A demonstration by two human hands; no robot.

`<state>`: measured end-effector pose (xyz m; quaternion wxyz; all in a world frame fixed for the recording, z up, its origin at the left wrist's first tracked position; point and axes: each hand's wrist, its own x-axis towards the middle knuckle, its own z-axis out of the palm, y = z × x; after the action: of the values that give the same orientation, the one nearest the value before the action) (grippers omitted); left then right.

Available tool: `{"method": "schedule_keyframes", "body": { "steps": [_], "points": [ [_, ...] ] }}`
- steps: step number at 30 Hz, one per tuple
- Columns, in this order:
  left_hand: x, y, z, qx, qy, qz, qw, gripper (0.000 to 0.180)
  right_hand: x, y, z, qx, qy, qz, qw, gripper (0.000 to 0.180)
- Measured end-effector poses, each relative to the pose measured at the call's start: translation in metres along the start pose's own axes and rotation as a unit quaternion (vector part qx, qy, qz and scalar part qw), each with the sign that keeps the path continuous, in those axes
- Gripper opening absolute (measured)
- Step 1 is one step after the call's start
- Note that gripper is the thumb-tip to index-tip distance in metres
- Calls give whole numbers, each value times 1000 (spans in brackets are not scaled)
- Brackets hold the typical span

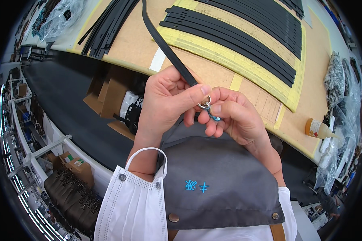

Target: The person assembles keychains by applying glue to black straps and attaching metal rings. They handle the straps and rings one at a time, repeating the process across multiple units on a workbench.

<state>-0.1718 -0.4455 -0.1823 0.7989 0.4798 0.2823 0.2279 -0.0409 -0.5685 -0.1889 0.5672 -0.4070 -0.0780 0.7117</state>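
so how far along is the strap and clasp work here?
Done: one batch of black strips lies in neat rows on the yellow-taped board. In hand: the left hand pinches the end of a black strap while the right hand holds a small metal clasp against it. Left: a loose pile of strips at the upper left.

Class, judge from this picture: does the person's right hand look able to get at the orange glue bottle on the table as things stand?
Probably not at once. The right hand is busy pinching a small metal clasp against the black strap. The glue bottle lies on that side, with bare table between.
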Motion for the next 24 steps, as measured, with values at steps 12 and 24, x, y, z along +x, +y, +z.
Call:
{"method": "schedule_keyframes", "body": {
  "steps": [12,24],
  "points": [
    [2,-1,-2,3,-2,-4,1000,7,1,1,0,-2,9,-1,1000,14],
    [2,-4,-9,-5,-24,-11,1000,10,0,1,1,-34,17,-9,999,14]
  ]
}}
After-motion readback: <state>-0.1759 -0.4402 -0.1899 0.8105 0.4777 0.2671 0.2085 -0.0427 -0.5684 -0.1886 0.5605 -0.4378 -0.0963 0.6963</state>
